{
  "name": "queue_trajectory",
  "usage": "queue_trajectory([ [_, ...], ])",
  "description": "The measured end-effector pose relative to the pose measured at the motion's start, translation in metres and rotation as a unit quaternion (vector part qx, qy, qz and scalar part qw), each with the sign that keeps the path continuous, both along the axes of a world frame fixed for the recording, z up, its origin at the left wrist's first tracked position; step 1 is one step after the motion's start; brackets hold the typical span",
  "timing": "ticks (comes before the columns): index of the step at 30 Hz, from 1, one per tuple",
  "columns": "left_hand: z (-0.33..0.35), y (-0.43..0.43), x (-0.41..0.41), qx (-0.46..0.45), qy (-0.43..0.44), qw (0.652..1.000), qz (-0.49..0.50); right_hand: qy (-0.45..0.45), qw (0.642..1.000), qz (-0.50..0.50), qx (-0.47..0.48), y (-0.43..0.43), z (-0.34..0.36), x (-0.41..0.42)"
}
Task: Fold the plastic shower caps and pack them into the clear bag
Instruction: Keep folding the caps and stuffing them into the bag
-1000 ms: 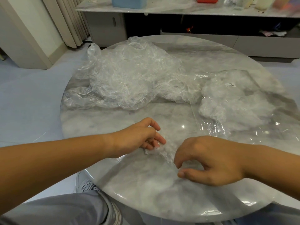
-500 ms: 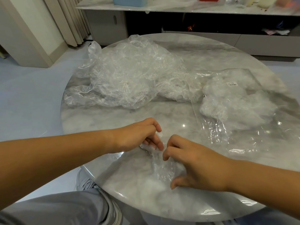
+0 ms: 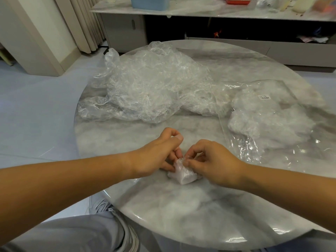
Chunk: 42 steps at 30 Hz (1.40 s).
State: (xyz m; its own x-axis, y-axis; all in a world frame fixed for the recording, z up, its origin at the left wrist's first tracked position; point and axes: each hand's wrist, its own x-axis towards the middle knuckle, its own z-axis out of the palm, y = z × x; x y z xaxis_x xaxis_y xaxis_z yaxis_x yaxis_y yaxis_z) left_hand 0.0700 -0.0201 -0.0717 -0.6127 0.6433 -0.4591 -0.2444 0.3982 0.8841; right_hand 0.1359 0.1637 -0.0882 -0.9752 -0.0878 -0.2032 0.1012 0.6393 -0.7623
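A small folded shower cap (image 3: 182, 174), a tight whitish wad, lies on the round marble table (image 3: 181, 215) near its front. My left hand (image 3: 160, 155) pinches its left upper corner with curled fingers. My right hand (image 3: 212, 163) pinches its top right side. A loose heap of crumpled clear shower caps (image 3: 151, 90) covers the table's back left. The clear bag (image 3: 272, 115) with a barcode label lies at the right and holds several folded caps.
A low marble-topped cabinet (image 3: 200, 17) with a blue box and bottles runs along the back. Curtains (image 3: 87, 24) hang at the back left. My grey-trousered knee (image 3: 72, 233) sits under the table's front left edge.
My hands have come together and the flattened cap between them has been gathered from a flat strip into a compact wad. Both hands now pinch it.
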Motion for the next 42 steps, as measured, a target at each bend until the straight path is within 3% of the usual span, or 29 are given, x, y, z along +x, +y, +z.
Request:
queue_trajectory([
  [3,-0.008,-0.003,0.000,-0.036,0.106,0.994,0.008,-0.044,0.999,-0.009,0.018,0.000,-0.001,-0.011],
  [6,-0.011,-0.006,-0.001,-0.137,0.210,0.967,-0.049,-0.061,0.997,-0.026,0.039,-0.003,-0.003,-0.015],
  [8,-0.012,-0.006,-0.002,-0.167,0.200,0.963,-0.068,-0.077,0.995,-0.056,0.022,-0.003,-0.005,-0.015],
  [13,-0.012,-0.002,-0.005,-0.184,0.171,0.964,-0.087,-0.085,0.989,-0.003,0.118,-0.003,0.002,-0.012],
  [21,0.000,0.003,-0.003,-0.126,0.093,0.985,-0.070,-0.083,0.994,-0.030,-0.065,0.007,0.033,0.000],
  [25,0.017,0.014,-0.001,-0.070,0.060,0.992,-0.092,-0.012,0.998,0.018,-0.051,0.026,0.049,0.025],
  [29,0.033,0.043,0.013,-0.054,0.063,0.981,-0.174,0.078,0.989,0.120,0.044,0.050,0.063,0.058],
  [31,0.036,0.061,0.019,-0.047,0.079,0.979,-0.181,0.081,0.987,0.119,0.071,0.068,0.067,0.069],
  [33,0.037,0.081,0.023,-0.029,0.141,0.977,-0.159,0.067,0.995,0.042,0.066,0.094,0.070,0.077],
  [35,0.039,0.097,0.025,-0.028,0.250,0.953,-0.167,0.065,0.993,-0.083,0.046,0.123,0.068,0.082],
  [38,0.039,0.119,0.032,-0.082,0.389,0.875,-0.274,0.037,0.977,-0.209,0.031,0.163,0.058,0.087],
  [42,0.021,0.133,0.043,-0.179,0.470,0.766,-0.400,-0.035,0.974,-0.225,0.000,0.180,0.055,0.096],
])
